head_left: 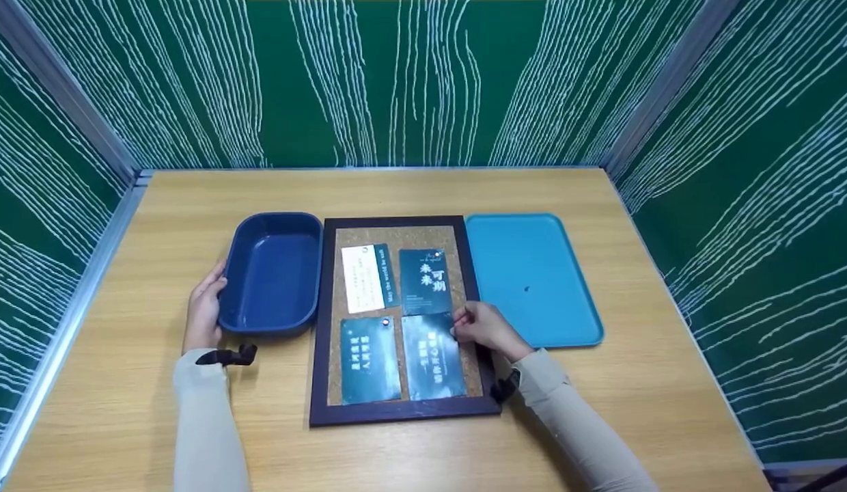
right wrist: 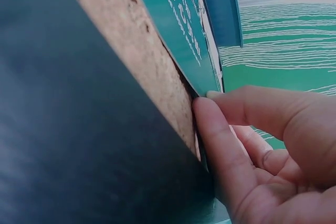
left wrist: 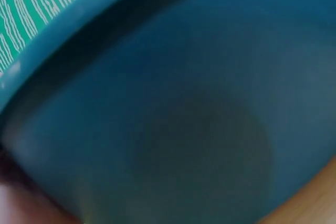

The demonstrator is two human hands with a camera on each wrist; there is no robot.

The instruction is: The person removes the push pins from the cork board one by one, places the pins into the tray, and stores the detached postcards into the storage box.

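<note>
Card in play: the lower right card (head_left: 436, 362), on the cork board (head_left: 472, 369), and it lies just left of the right hand (head_left: 488, 329), touching its fingertips, most of it on the near side of them.
Pinch: thumb and forefinger of the right hand meet right on the card's edge, up by its far right corner, grasping it there; whether anything else sits between those tips is hidden.
Long axis: far to near, so the right hand sits side-on to it, at the far end, with the card's length stretching back from the fingertips.
Nearer hand: the right, no contest! The left hand (head_left: 205, 307) is well apart, with the blue basin (head_left: 276, 280) and the lower left card (head_left: 371, 365) in between.
Basin side: the left hand touches the basin's outer left rim; the wrist view is blurred, and whether those fingers curl round it, I can't tell.
Next card up: the upper right card (head_left: 425, 287), just beyond the right fingertips and to their left, its near edge meeting or overlapping the pinched card; can't tell which.
Tray: the teal tray (head_left: 543, 273) lies on the counter (head_left: 669, 410), right of the right hand and reaching beyond it.
</note>
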